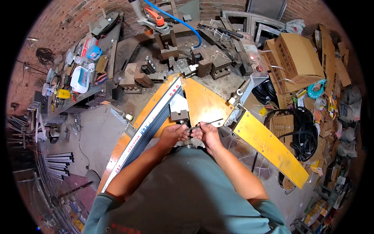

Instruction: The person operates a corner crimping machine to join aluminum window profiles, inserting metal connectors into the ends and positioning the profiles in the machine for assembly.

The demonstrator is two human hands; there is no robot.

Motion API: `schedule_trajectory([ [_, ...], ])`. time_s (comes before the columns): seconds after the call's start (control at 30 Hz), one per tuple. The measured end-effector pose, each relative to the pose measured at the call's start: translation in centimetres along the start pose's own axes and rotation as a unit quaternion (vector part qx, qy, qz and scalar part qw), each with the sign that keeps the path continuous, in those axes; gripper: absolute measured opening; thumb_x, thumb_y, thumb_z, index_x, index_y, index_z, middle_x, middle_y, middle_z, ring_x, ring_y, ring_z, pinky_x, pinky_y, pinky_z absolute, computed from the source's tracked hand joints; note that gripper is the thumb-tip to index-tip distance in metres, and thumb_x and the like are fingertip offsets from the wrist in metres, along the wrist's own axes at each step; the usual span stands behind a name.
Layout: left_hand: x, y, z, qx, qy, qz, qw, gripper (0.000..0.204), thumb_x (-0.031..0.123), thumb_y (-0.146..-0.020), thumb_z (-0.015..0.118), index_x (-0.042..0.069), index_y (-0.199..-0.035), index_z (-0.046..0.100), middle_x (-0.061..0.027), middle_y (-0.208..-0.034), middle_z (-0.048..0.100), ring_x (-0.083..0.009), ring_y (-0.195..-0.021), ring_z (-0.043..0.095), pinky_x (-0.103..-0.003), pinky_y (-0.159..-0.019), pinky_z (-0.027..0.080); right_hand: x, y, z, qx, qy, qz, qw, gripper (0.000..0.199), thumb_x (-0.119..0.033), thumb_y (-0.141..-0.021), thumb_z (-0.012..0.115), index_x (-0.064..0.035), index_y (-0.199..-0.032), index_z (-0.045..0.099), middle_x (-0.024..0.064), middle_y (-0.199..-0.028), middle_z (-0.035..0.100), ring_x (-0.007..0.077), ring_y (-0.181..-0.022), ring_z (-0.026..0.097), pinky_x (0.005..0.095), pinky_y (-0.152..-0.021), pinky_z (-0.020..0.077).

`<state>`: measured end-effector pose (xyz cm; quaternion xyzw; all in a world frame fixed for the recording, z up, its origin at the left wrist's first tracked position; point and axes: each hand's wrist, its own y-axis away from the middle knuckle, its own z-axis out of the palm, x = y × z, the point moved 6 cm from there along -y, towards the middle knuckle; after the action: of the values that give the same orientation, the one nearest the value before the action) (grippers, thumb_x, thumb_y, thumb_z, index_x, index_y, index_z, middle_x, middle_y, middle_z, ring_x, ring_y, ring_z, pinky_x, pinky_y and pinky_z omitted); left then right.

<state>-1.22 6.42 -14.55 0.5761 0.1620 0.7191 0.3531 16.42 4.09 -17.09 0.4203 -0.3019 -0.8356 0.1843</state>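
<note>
My left hand [173, 134] and right hand [208, 134] pinch thin dark rod [214, 122], seemingly unplaced; long white-and-black profile [150, 126] already lies along orange-yellow panel [156, 95].

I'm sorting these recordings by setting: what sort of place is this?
Probably a small metalworking or frame-making workshop: a grimy worktable carries heavy metal blocks, long bars lie stacked at the left, and a bare brick wall stands behind.
</note>
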Motion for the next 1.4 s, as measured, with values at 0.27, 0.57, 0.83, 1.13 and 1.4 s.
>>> schedule_trajectory([
  [0.27,0.6,0.5,0.1,0.056,-0.06,-0.016,0.997,0.027,0.028,-0.104,0.063,0.003,-0.111,0.073,-0.0023,-0.087,0.068,-0.0119,-0.081,0.062,-0.026,-0.075,0.05,0.6,0.5,0.5,-0.024,-0.016,-0.069,0.997,0.026,-0.027,-0.107,0.058,-0.0018,-0.112,0.052,0.02,-0.093,0.072,0.0268,-0.08,0.073,0.0338,-0.073,0.057],
  [0.57,2.4,1.1,-4.5,0.076,-0.008,-0.03,0.997,0.023,0.02,-0.101,0.06,0.004,-0.119,0.061,-0.0063,-0.099,0.062,-0.0194,-0.084,0.064,-0.029,-0.084,0.053,2.9,1.0,1.7,-0.023,-0.086,-0.077,0.993,0.025,-0.026,-0.104,0.062,-0.0038,-0.111,0.053,0.0199,-0.092,0.071,0.0289,-0.081,0.072,0.0371,-0.075,0.0576],
  [0.83,3.3,-1.6,-3.6,-0.007,0.072,0.007,0.997,0.039,0.04,-0.11,0.049,0.012,-0.135,0.057,0.0036,-0.076,0.047,-0.0063,-0.061,0.042,-0.022,-0.054,0.034,1.8,2.4,3.2,0.073,0.07,-0.192,0.976,0.019,-0.02,-0.105,0.061,-0.0027,-0.11,0.055,0.015,-0.087,0.071,0.0205,-0.073,0.071,0.0305,-0.066,0.0559],
  [1.13,2.9,-1.6,-3.4,0.028,0.074,0.054,0.995,0.046,0.026,-0.11,0.053,0.008,-0.152,0.047,0.0019,-0.083,0.051,-0.0071,-0.066,0.043,-0.022,-0.059,0.039,0.0,4.3,5.0,0.116,0.283,-0.305,0.902,0.013,-0.014,-0.105,0.06,-0.001,-0.107,0.058,0.0097,-0.085,0.073,0.0138,-0.072,0.068,0.0277,-0.065,0.054],
  [1.4,2.6,-2.9,-3.6,0.042,0.095,0.065,0.993,0.037,0.027,-0.108,0.056,0.003,-0.136,0.057,0.0026,-0.08,0.055,-0.0075,-0.066,0.046,-0.024,-0.059,0.04,-2.1,6.9,9.0,0.14,0.515,-0.451,0.715,0.014,-0.009,-0.095,0.07,0.0018,-0.089,0.063,0.0168,-0.08,0.07,0.031,-0.059,0.065,0.0386,-0.056,0.0514],
])
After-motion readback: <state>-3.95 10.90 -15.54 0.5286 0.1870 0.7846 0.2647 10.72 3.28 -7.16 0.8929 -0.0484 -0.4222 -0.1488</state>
